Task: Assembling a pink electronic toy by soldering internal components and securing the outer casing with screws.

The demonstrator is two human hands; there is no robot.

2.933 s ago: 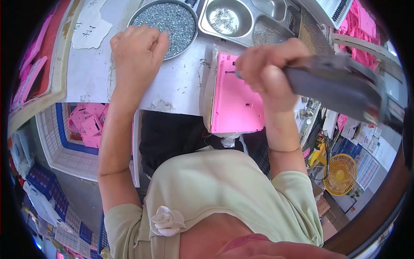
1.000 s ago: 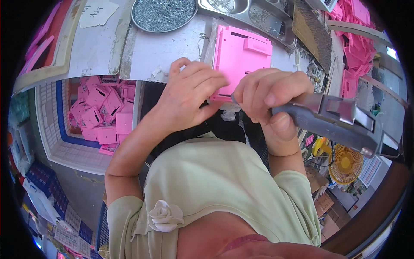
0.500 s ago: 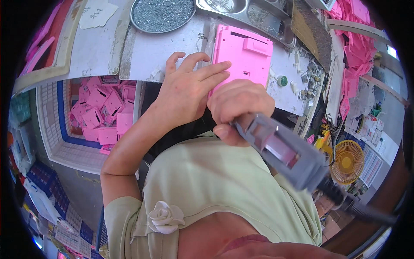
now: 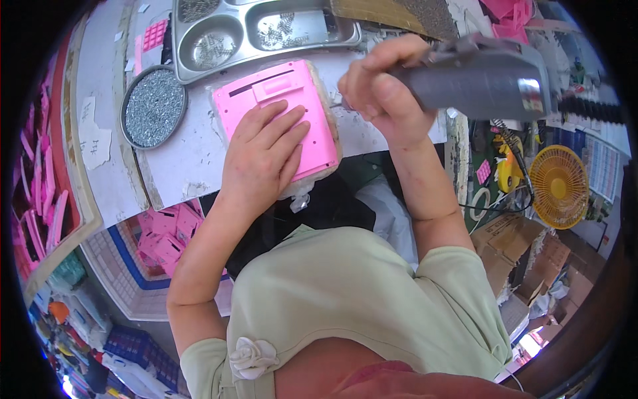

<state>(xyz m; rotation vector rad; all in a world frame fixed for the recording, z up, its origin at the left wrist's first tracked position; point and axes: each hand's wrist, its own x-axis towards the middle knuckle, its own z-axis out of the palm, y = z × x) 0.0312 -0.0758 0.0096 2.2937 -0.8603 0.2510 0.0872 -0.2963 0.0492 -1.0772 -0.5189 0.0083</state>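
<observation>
A pink plastic casing (image 4: pixel 318 136) lies on a padded piece wrapped in clear plastic at the table's near edge. My left hand (image 4: pixel 261 154) rests flat on it, fingers stretched over its left and middle part. Raised to the right of the casing, my right hand (image 4: pixel 392 93) is wrapped round a grey electric screwdriver (image 4: pixel 482 78), its black cord running off to the right. The tool's tip is hard to make out beyond my fingers and appears apart from the casing.
A round metal dish of small screws (image 4: pixel 154 106) stands left of the casing. Behind is a steel compartment tray (image 4: pixel 242 30) holding more small metal parts. Below the table at left, a basket (image 4: pixel 126 279) holds pink casings. A yellow fan (image 4: pixel 559 186) is at right.
My right hand has lifted the screwdriver away from the casing, up and to the right. My left hand now lies further over the casing. The whole view has shifted.
</observation>
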